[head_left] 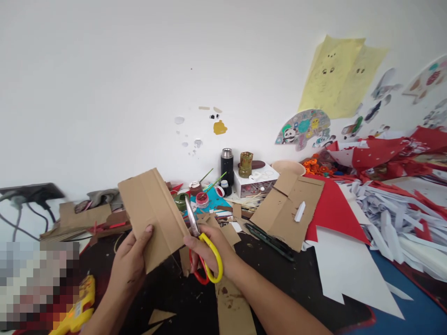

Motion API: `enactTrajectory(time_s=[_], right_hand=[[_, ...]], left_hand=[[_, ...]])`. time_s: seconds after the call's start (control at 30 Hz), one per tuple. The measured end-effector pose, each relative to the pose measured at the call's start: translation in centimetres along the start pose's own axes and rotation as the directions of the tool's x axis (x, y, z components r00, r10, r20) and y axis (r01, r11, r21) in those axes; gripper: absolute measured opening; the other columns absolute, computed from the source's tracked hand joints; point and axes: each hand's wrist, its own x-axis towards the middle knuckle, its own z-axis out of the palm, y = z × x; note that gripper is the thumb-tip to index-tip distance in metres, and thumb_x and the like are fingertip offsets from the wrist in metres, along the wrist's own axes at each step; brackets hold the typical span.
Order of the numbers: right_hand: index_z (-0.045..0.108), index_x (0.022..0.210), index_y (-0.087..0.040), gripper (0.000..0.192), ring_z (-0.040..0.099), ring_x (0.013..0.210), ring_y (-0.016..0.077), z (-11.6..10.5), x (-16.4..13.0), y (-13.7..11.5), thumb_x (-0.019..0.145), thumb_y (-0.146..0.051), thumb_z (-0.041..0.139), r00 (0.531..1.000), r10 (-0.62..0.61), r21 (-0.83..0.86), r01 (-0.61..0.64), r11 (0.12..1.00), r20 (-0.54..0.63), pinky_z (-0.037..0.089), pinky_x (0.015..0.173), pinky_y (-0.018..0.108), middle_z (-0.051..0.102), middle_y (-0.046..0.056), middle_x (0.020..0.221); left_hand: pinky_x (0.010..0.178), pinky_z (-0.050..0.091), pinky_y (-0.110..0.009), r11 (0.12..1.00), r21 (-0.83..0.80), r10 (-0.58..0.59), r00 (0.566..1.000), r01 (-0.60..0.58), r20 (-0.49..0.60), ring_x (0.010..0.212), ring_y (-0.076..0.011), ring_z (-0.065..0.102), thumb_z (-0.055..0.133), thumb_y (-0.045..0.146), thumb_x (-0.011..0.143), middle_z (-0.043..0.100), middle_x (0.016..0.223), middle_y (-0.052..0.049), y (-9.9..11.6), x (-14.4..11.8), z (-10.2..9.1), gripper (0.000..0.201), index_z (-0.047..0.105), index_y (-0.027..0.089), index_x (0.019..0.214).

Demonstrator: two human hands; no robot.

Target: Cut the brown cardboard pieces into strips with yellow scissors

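My left hand (pixel 134 251) grips a piece of brown cardboard (pixel 153 214) by its lower left part, thumb on the near face, holding it tilted above the table. Creases run along the cardboard toward its right edge. In my right hand (pixel 213 246) is a pair of scissors (pixel 193 221) with one yellow and one red handle loop. Their blades point up and lie close beside the cardboard's right edge. My right fingers are near the cardboard's lower right corner; whether they pinch it I cannot tell.
A yellow glue gun (pixel 78 304) lies at the lower left. A dark green utility knife (pixel 270 241) rests near a larger cardboard sheet (pixel 288 209). Paint jars (pixel 201 200), a black flask (pixel 226 167) and a white box (pixel 256 179) stand by the wall. Paper strips (pixel 394 218) pile up at right.
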Motion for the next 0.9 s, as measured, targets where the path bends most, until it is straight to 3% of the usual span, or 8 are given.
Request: enactTrajectory(time_s=[0.17, 0.33, 0.43, 0.6, 0.9], right_hand=[[0.059, 0.103, -0.020, 0.069, 0.065, 0.044, 0.0189, 0.1, -0.2, -0.7, 0.085, -0.086, 0.068, 0.998, 0.052, 0.024, -0.052, 0.998, 0.023, 0.045, 0.043, 0.022, 0.062, -0.003, 0.053], [0.065, 0.107, -0.019, 0.080, 0.072, 0.057, 0.0197, 0.5, -0.5, -0.2, 0.079, -0.094, 0.067, 0.991, 0.068, 0.059, -0.075, 0.995, 0.114, 0.055, 0.058, 0.027, 0.067, 0.000, 0.065], [0.068, 0.104, -0.019, 0.070, 0.068, 0.053, 0.0174, 0.7, -0.7, -0.2, 0.083, -0.087, 0.072, 0.987, 0.079, 0.019, -0.083, 0.996, 0.140, 0.054, 0.054, 0.026, 0.069, 0.001, 0.070], [0.071, 0.102, -0.020, 0.054, 0.060, 0.044, 0.0142, 0.8, -1.0, -0.5, 0.090, -0.073, 0.074, 0.995, 0.094, -0.213, -0.086, 0.973, 0.028, 0.045, 0.041, 0.022, 0.069, 0.000, 0.068], [0.073, 0.106, -0.022, 0.039, 0.064, 0.049, 0.0160, 0.7, -1.3, 0.7, 0.098, -0.060, 0.071, 0.999, 0.050, -0.383, -0.053, 0.922, -0.019, 0.044, 0.046, 0.023, 0.070, 0.000, 0.070]], left_hand=[[0.070, 0.066, -0.035, 0.996, -0.018, 0.089, 0.995, -0.090, -0.037, 0.088, -0.0298, 0.082, 0.094, 0.045, 0.067, 0.086, 0.087, 0.001, 0.6, -0.1, -0.7, 0.043, 0.077, 0.026, 0.102], [0.071, 0.065, -0.031, 0.980, -0.016, 0.198, 0.979, -0.199, -0.037, 0.087, -0.0261, 0.082, 0.093, 0.050, 0.073, 0.087, 0.094, 0.000, 0.6, 0.5, -1.6, 0.044, 0.079, 0.026, 0.107], [0.072, 0.066, -0.032, 0.974, 0.016, 0.226, 0.972, -0.226, -0.060, 0.088, -0.0272, 0.082, 0.093, 0.052, 0.071, 0.088, 0.095, 0.000, 0.8, 0.8, -2.2, 0.045, 0.080, 0.026, 0.106], [0.078, 0.067, -0.037, 0.966, 0.088, 0.246, 0.969, -0.244, -0.018, 0.098, -0.0323, 0.081, 0.093, 0.056, 0.071, 0.088, 0.104, -0.003, 1.1, 0.9, -2.8, 0.047, 0.082, 0.028, 0.107], [0.076, 0.064, -0.035, 0.939, 0.231, 0.254, 0.967, -0.253, 0.028, 0.098, -0.0338, 0.079, 0.094, 0.067, 0.063, 0.088, 0.098, -0.002, 1.7, -0.1, -2.7, 0.051, 0.084, 0.031, 0.098]])
